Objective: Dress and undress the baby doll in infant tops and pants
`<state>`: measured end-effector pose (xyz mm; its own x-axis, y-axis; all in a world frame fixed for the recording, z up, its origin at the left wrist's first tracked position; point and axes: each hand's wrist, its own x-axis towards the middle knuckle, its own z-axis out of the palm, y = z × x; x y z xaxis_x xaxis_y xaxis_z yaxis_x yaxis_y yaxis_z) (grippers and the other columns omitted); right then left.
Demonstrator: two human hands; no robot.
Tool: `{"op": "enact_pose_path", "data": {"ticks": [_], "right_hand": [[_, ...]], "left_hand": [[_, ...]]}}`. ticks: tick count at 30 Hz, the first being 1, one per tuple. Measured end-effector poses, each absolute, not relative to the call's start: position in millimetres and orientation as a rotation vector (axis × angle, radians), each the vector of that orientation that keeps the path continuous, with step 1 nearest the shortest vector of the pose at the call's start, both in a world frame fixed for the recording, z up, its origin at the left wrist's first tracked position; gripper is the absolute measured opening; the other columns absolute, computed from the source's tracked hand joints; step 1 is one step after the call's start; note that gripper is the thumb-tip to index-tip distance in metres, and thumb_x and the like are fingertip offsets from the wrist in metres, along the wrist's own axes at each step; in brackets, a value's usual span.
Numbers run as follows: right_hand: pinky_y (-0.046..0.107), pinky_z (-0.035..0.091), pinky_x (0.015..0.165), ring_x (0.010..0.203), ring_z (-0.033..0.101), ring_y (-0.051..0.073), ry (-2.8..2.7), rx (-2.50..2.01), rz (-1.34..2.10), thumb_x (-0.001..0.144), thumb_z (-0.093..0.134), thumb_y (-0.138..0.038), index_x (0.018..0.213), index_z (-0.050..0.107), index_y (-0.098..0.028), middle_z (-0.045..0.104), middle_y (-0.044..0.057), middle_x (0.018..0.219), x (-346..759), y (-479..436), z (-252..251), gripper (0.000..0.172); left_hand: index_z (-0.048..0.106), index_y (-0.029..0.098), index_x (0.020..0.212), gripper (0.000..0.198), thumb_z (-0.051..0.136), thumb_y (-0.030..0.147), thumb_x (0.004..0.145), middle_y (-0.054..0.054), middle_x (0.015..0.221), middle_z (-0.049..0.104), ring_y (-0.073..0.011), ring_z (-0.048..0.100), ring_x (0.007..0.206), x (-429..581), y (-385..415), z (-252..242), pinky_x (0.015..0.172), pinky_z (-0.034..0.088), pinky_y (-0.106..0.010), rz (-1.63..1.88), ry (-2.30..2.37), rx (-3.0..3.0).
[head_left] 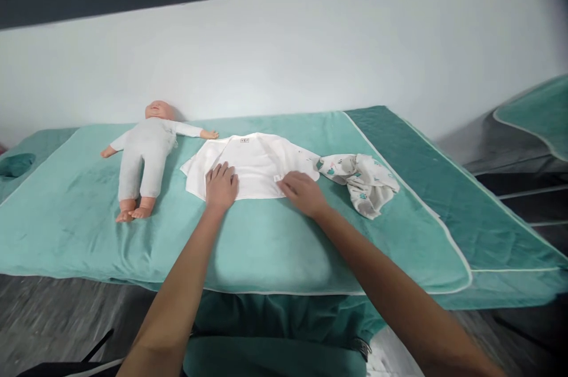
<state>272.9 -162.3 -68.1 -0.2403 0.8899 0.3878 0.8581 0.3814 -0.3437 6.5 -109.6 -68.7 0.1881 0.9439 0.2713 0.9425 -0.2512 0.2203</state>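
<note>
A small white baby shirt (255,164) lies spread on the green bed cover, its neck label facing up at the far edge. My left hand (221,186) rests flat on the left part of the shirt, fingers stretched out. At the right part, my right hand (305,192) has its thumb and fingers closed on the shirt's edge. A patterned white cloth garment (364,181) lies crumpled just right of the shirt. To the left, a baby doll (148,143) in a white suit lies on its back, one hand close to the shirt's upper left corner.
The green padded cover (284,247) has pale piping along its edges. A white wall (284,57) stands behind the bed. On the far right is another green cushioned piece (539,113) above a dark metal frame. Grey floor (53,318) shows at lower left.
</note>
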Motion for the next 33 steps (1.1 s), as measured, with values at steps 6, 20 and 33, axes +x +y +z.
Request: {"op": "enact_pose_path", "data": {"ticks": [6,20,33], "right_hand": [[0.038,0.046,0.085,0.101,0.065,0.029,-1.456,-2.088,0.04,0.099,0.052,-0.036,0.106,0.069,-0.016,0.073,0.017,0.108,336.4,-118.5,-70.0,0.027],[0.037,0.039,0.076,0.094,0.066,0.029,-1.653,-2.256,0.189,0.092,0.066,-0.048,0.101,0.071,-0.021,0.075,0.013,0.108,368.1,-90.3,-65.5,0.029],[0.038,0.046,0.091,0.088,0.061,0.022,-1.263,-1.913,0.06,0.093,0.053,-0.026,0.101,0.062,-0.022,0.069,0.014,0.112,386.0,-77.1,-74.9,0.012]], "left_hand": [[0.068,0.024,0.129,0.038,0.044,0.03,0.101,-0.005,0.153,0.061,-0.0259,0.048,0.148,6.4,-108.5,-68.8,0.126,0.032,-0.048,0.635,1.896,2.37],[0.07,0.022,0.123,0.032,0.05,0.026,0.1,-0.006,0.146,0.066,-0.0235,0.057,0.138,6.8,-110.6,-65.4,0.122,0.037,-0.044,0.706,1.888,2.334],[0.073,0.024,0.116,0.027,0.054,0.023,0.097,-0.004,0.138,0.071,-0.0263,0.059,0.132,8.0,-106.5,-69.7,0.116,0.039,-0.047,0.86,1.864,2.238]]}}
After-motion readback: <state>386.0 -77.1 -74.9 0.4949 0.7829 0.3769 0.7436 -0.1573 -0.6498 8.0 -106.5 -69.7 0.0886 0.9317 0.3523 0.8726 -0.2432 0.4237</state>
